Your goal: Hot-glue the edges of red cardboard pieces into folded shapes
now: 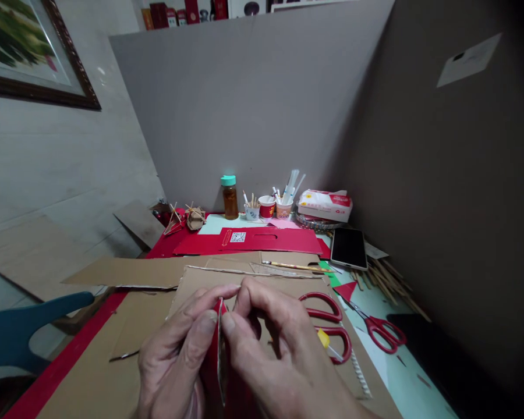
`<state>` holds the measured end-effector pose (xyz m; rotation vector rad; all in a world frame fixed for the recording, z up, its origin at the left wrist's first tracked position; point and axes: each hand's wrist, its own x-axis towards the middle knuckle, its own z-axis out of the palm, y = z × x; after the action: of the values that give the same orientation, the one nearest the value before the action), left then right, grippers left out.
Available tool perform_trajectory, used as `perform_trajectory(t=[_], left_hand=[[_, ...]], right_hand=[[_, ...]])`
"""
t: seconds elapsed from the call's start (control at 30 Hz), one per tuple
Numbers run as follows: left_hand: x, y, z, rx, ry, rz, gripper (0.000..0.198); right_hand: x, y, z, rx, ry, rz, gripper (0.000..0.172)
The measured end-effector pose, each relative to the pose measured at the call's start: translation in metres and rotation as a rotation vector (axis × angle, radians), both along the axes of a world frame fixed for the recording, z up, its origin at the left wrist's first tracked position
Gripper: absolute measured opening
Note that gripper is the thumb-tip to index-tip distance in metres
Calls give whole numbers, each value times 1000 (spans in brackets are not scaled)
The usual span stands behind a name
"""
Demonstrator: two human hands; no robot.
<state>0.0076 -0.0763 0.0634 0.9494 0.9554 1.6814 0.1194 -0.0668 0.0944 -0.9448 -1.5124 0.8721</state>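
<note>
Low in the middle of the head view, a piece of red cardboard [213,364] stands edge-up, its pale torn-looking edge facing me. My left hand [174,352] grips its left side, thumb pressed near the top corner. On the other side, my right hand [275,337] pinches the same top edge between thumb and fingers. The fingertips of both hands nearly meet there. Just beyond my right hand lie large red-handled scissors [338,343], partly hidden by it, with a small yellow piece [323,337] by the handle. Brown cardboard [240,279] lies beneath.
A pencil [292,266] rests across the cardboard. Behind are a red card strip [283,240], a bottle with a green lid [230,201], small cups of sticks [252,212] and a tissue pack [325,205]. Rightward lie a phone [349,248], smaller scissors [382,333] and wooden sticks [390,279].
</note>
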Motion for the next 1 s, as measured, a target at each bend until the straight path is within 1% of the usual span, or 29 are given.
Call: perform_trajectory(t=[0.13,0.23,0.3,0.37,0.47,0.5,0.67,0.77,0.83,1.0], left_hand=[[4,-3,1,-91,-103,55,20],[7,-4,2,-115,-150,49,22],[6,-2,2,-105,-151,32,22],[3,1,0,-82,-143,-8,19],[-2,5,-3,-62,-126,-72,17],[-3,6,-3,-63,-124,-89,17],[-6,5,-3,-66,-114,-153,19],[-8,5,-5,-60,-79,-142,19],[-10,6,-6,-48,-54,-112,17],[-10,9,-8,-45,-11,-84,18]], right_hand=[[-6,0,-10,76,45,-89,22],[-8,1,-13,70,39,-83,21],[-7,0,-12,83,39,-96,21],[-5,-2,-8,57,24,-85,21],[-1,-4,-3,-61,-23,-28,21],[-1,-4,-3,-73,-26,-16,21],[-2,2,-11,46,23,-35,24],[-1,4,-13,58,20,-36,26],[3,4,-10,53,-10,-14,26],[9,4,0,12,-65,44,24]])
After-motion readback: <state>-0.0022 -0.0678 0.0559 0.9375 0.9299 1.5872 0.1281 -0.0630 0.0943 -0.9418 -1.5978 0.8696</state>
